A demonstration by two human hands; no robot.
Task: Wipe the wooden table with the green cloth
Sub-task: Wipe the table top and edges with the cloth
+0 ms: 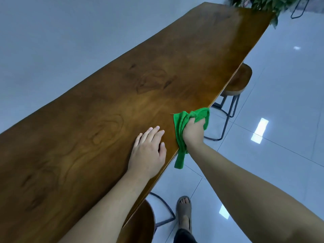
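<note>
The right hand (192,133) is clenching the green cloth (182,125) at the worktop (105,102) edge; just beside it, the left hand (149,151) is lying open and flat.

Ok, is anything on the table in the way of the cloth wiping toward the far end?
Nothing visible: the table is bare ahead of the cloth. Only plant leaves overhang the far end.
</note>
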